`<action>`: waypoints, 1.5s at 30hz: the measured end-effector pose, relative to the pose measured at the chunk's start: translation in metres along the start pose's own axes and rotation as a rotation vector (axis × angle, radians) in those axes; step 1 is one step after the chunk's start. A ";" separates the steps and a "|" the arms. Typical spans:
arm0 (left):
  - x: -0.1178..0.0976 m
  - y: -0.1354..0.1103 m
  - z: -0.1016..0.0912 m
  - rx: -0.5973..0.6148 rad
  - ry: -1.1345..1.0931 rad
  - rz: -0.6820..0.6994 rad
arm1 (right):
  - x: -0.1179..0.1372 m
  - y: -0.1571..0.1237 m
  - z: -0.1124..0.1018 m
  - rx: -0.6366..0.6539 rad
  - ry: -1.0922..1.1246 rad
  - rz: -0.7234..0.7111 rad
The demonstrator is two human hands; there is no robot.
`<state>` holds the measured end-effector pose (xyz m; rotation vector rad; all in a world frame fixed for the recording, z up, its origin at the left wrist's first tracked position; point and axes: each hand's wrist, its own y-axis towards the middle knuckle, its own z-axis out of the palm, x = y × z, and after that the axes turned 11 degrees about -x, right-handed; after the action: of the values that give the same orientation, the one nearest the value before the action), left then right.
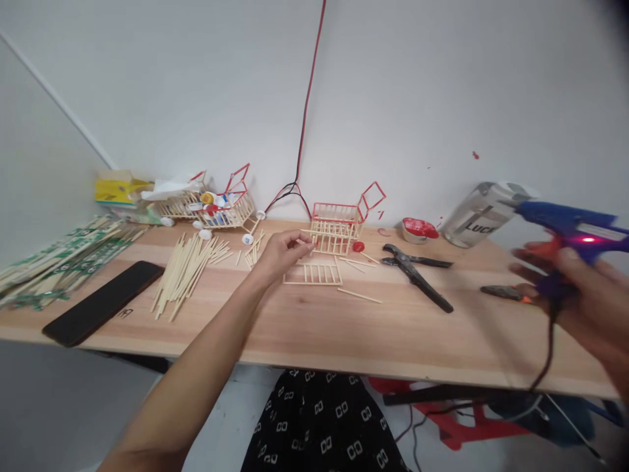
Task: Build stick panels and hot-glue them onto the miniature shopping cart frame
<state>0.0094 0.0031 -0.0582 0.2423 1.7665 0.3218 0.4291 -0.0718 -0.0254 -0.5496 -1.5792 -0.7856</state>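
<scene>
At the far right, my right hand (584,282) is wrapped round a blue hot glue gun (565,219) with an orange trigger and a glowing red light; its nozzle points left. My left hand (285,252) is over the middle of the table, thumb and fingers pinched together. Whatever lies between those fingertips is too small to make out. Just beneath them is a flat ladder-like stick panel (314,283). Close behind stands a small stick-built shopping cart (339,226) with a red-edged basket and red handle, partly hidden by my fingers.
Loose cut sticks (184,275), a black phone (103,301) and packaged sticks (73,255) lie left. Two filled carts (226,213) stand at the back. Pliers (415,275), a red-topped tub (420,229) and a jar (479,216) are on the right. The glue gun's cord (548,354) hangs over the front edge.
</scene>
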 end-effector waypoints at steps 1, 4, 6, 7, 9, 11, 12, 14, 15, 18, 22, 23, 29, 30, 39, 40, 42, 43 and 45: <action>0.000 -0.001 0.001 0.007 -0.005 0.019 | 0.010 -0.018 0.015 0.064 0.079 0.058; 0.001 -0.001 0.003 0.033 -0.076 0.045 | 0.027 -0.064 0.059 0.290 0.116 0.076; 0.003 0.000 0.004 0.042 -0.133 0.058 | 0.028 -0.086 0.085 0.477 0.174 0.046; 0.005 0.001 0.004 0.035 -0.151 0.065 | 0.027 -0.093 0.097 0.569 0.198 0.007; 0.008 0.002 0.004 0.007 -0.164 0.079 | 0.021 -0.105 0.119 0.699 0.218 -0.087; 0.010 0.003 0.003 -0.037 -0.165 0.092 | 0.015 -0.113 0.138 0.789 0.204 -0.132; 0.011 0.003 0.003 -0.058 -0.161 0.097 | 0.012 -0.116 0.145 0.821 0.187 -0.135; 0.012 0.003 0.003 -0.088 -0.140 0.104 | 0.007 -0.121 0.158 0.865 0.146 -0.116; 0.012 0.003 0.003 -0.099 -0.125 0.108 | 0.004 -0.123 0.162 0.871 0.131 -0.106; 0.011 0.001 0.003 -0.118 -0.060 0.112 | -0.006 -0.125 0.168 0.839 0.116 -0.066; 0.009 -0.001 0.003 -0.144 -0.003 0.137 | -0.013 -0.125 0.165 0.774 0.108 -0.010; 0.009 -0.001 0.003 -0.150 0.007 0.145 | -0.013 -0.124 0.164 0.772 0.103 -0.006; 0.009 -0.002 0.002 -0.173 0.041 0.183 | -0.013 -0.124 0.161 0.816 0.090 -0.023; 0.009 -0.002 0.002 -0.173 0.045 0.190 | -0.014 -0.124 0.161 0.822 0.089 -0.027; 0.011 -0.002 0.003 -0.163 0.077 0.208 | -0.020 -0.125 0.160 0.840 0.081 -0.057; 0.011 -0.002 0.003 -0.165 0.070 0.207 | -0.020 -0.125 0.160 0.844 0.078 -0.061; 0.010 -0.002 0.003 -0.166 0.066 0.200 | -0.020 -0.125 0.161 0.847 0.068 -0.070; 0.010 -0.002 0.003 -0.167 0.066 0.197 | -0.020 -0.125 0.161 0.847 0.061 -0.075; 0.009 -0.003 0.003 -0.166 0.070 0.196 | -0.020 -0.124 0.161 0.841 0.048 -0.083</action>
<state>0.0101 0.0037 -0.0680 0.2883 1.7770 0.6217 0.2348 -0.0312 -0.0739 0.1478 -1.7175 -0.1382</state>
